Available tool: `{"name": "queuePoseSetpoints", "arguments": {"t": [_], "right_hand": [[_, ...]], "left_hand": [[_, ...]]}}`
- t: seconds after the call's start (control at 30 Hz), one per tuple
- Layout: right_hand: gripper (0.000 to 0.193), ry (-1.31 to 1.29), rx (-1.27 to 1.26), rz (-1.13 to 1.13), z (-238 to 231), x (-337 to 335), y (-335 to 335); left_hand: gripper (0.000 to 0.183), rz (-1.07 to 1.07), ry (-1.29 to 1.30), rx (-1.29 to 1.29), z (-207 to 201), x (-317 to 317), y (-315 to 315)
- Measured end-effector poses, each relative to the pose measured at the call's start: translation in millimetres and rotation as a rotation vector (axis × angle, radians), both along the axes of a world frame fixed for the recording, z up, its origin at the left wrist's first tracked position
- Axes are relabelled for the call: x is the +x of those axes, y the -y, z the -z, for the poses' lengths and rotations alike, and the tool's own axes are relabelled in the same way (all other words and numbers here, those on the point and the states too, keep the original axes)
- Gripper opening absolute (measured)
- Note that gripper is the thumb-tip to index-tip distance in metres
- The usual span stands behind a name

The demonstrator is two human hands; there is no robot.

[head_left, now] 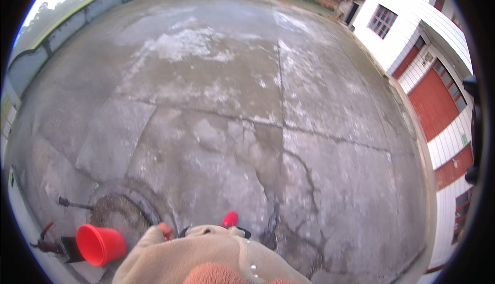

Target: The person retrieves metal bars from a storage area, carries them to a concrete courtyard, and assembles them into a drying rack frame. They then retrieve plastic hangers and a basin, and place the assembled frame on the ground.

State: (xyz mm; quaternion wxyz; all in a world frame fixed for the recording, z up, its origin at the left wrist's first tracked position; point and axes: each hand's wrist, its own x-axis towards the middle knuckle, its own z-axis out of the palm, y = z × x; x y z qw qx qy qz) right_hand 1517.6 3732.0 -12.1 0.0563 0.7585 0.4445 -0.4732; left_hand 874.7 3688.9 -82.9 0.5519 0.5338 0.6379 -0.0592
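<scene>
Where the cracked concrete yard (232, 103) runs far ahead, open ground is bounded by a low wall (67, 28) far left and a white building with red doors (433, 77) along the right, with a round manhole cover (121, 214) near left. Close in, a red bucket (100, 244) lies on its side at the near left, just beside the person's beige fleece sleeve (201, 258). Neither hand shows clear of the sleeves, so whether fingers are apart or closed cannot be told; only an orange tip (165, 229) and a red tip (230, 219) peek above the fleece.
</scene>
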Motion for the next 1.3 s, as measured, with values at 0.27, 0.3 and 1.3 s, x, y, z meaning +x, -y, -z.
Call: {"name": "queuePoseSetpoints", "arguments": {"t": [0.27, 0.3, 1.3], "right_hand": [[0.026, -0.184, 0.212, 0.082, -26, -34, -484], [0.027, -0.211, 0.274, 0.054, -25, -40, -536], [0.022, -0.125, 0.476, -0.557, -64, -186, -1750]], "left_hand": [[0.035, -0.162, 0.002, -0.183, -9, 36, -200], [0.035, -0.201, -0.026, -0.229, -5, 37, -235], [0.020, -0.646, -0.165, -0.390, -11, 96, -1329]]}}
